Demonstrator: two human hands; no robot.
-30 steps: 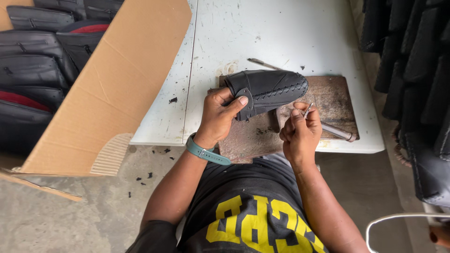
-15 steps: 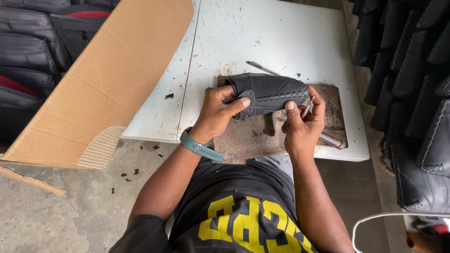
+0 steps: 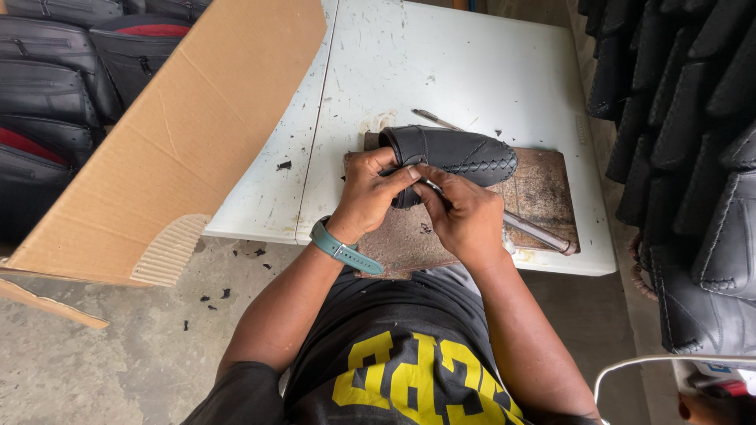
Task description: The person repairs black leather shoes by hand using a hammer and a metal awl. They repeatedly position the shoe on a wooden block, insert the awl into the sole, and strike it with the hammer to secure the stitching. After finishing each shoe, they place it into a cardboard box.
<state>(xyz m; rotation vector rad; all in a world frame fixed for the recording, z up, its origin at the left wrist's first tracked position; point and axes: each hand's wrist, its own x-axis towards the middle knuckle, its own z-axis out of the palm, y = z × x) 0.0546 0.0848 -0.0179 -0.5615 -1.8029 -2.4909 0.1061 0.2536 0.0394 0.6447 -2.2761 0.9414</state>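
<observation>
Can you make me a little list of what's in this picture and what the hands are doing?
Left hand: grips the open end of a black shoe
Right hand: pinches the shoe's edge, beside the left hand
Shoe: lies on a rusty plate, stitched toe pointing right
Plate: on a white table
Rod: on the plate, right of the right hand
Cardboard: left of the table
Wrist: teal watch

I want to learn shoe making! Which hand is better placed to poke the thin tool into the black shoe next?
Probably the right hand: its fingers already pinch the thin tool at the black shoe. The left hand grips the shoe's near end, steadying it.
</observation>
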